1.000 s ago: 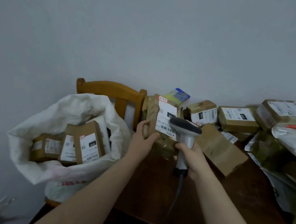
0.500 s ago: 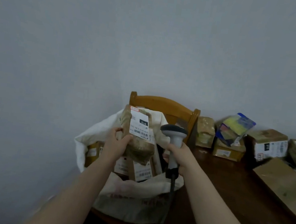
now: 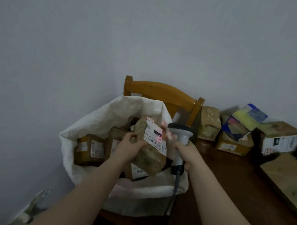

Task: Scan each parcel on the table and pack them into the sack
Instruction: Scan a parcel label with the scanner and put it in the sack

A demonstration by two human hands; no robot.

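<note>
Parcel (image 3: 149, 158): my left hand (image 3: 130, 145) grips it above the sack (image 3: 94, 116), label tinted red.
Scanner (image 3: 181, 135): my right hand (image 3: 188, 153) clamps its handle, at the sack's right edge.

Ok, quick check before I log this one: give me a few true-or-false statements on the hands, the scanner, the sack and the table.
1. The left hand holds a brown parcel over the open sack. True.
2. The right hand is empty. False: the right hand grips the scanner, whose head points toward the label on the brown parcel.
3. The sack has nothing in it. False: several boxes already lie inside.
4. More parcels lie on the table. True.
</note>
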